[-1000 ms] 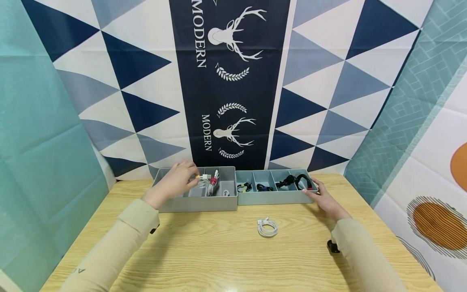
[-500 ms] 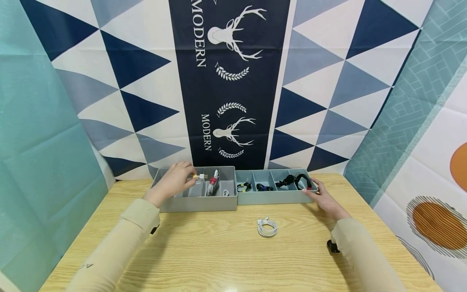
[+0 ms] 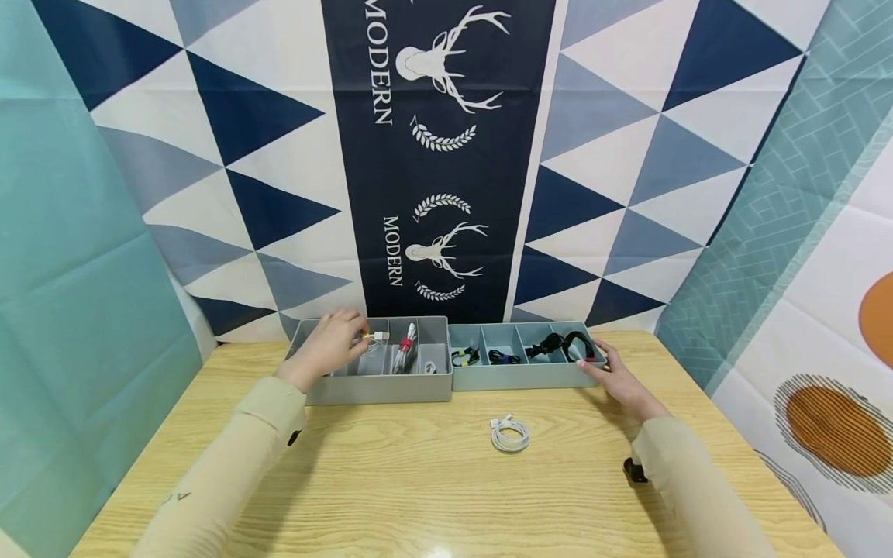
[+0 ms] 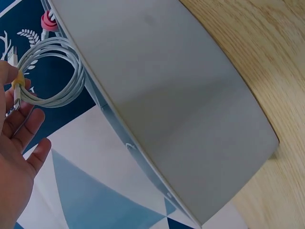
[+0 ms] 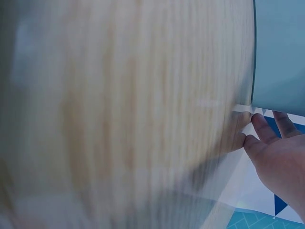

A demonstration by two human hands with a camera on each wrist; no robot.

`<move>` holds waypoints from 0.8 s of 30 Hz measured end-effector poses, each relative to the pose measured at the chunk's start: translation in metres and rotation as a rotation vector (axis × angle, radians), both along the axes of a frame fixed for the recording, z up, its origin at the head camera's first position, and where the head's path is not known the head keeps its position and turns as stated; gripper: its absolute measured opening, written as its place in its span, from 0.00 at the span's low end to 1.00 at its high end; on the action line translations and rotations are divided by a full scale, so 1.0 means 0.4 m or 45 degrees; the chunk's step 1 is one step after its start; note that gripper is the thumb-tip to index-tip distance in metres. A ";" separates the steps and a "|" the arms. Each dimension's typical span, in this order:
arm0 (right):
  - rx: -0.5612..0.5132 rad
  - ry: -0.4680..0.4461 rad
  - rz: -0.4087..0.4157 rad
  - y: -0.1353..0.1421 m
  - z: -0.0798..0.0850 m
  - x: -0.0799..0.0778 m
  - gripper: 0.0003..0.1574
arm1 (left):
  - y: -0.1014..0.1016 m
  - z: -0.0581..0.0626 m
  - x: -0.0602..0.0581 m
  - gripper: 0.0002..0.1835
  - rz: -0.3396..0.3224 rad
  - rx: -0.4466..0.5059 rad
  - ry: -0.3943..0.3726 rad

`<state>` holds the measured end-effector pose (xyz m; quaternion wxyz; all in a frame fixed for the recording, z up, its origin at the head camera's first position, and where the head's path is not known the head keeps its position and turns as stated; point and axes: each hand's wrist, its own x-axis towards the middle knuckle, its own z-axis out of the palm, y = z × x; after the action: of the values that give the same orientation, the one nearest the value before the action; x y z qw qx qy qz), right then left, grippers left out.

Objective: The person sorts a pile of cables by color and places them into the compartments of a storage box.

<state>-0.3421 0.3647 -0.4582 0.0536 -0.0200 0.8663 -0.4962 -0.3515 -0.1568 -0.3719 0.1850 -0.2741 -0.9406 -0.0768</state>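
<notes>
My left hand (image 3: 329, 346) is over the left part of the grey divided box (image 3: 380, 390). It pinches a coiled white USB cable (image 4: 76, 82) by its yellow tie (image 4: 19, 79); in the left wrist view, the coil hangs beside the box rim and the other fingers are spread. My right hand (image 3: 619, 385) rests at the right end of the blue-green divided box (image 3: 523, 377), thumb by the front corner. In the right wrist view, its fingers (image 5: 264, 130) reach the box's end, extended. Several compartments of this box hold black cables (image 3: 547, 346).
A loose coil of white cable (image 3: 510, 436) lies on the wooden table (image 3: 418, 473) in front of the boxes. In the grey box are a white cable bundle with a red tie (image 3: 405, 346) and a small white cable (image 3: 430, 367). A patterned cloth (image 3: 446, 178) hangs behind.
My left hand has moved slightly left with the white cable still pinched. My right hand keeps its place at the blue-green box, and the table coil lies as before.
</notes>
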 end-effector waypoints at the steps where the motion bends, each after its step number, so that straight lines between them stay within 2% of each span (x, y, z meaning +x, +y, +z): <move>1: 0.002 -0.001 -0.002 0.000 0.001 0.000 0.56 | 0.000 -0.001 -0.002 0.05 0.003 -0.004 -0.001; 12: -0.007 -0.010 -0.010 0.000 -0.001 -0.002 0.57 | 0.011 -0.011 -0.016 0.08 0.054 -0.027 -0.018; 24: 0.038 -0.005 -0.025 -0.001 -0.002 0.000 0.58 | 0.010 -0.049 -0.048 0.10 0.143 -0.044 0.007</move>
<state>-0.3421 0.3644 -0.4591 0.0509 -0.0096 0.8737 -0.4838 -0.3707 -0.1527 -0.3916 0.1870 -0.2241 -0.9552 -0.0492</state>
